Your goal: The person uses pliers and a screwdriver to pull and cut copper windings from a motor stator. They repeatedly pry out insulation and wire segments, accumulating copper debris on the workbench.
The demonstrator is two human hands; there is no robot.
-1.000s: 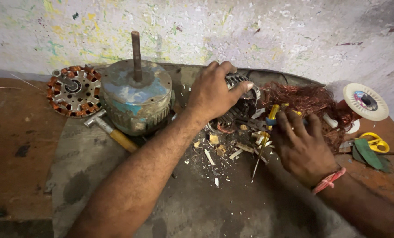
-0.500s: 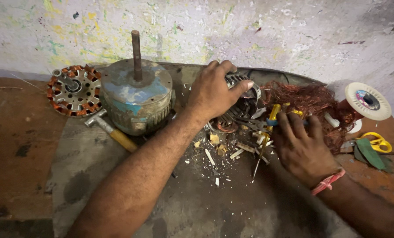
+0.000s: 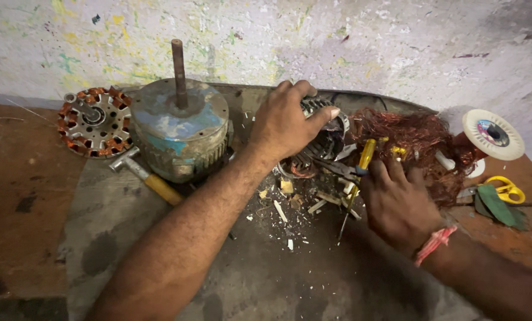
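My left hand [image 3: 286, 122] grips a dark ribbed stator core [image 3: 323, 134], holding it tilted on the round grey work slab [image 3: 135, 238]. My right hand [image 3: 396, 199] rests just to its right on yellow-handled pliers [image 3: 361, 163], whose jaws point toward the core. A tangle of stripped copper wire [image 3: 417, 139] lies behind my right hand. Bits of paper insulation and wood slivers [image 3: 289, 202] are scattered below the core. Whether the right hand's fingers close around the pliers is partly hidden.
A worn blue-grey motor housing [image 3: 179, 128] with an upright shaft stands at left, a wound copper stator [image 3: 93, 122] beside it. A hammer [image 3: 144, 178] lies in front. At right sit a white wire spool [image 3: 492, 134], yellow scissors [image 3: 507, 190] and green sheet pieces [image 3: 498, 205].
My right hand has shifted slightly up and left onto the pliers. The left hand keeps its hold on the stator core, barely moved.
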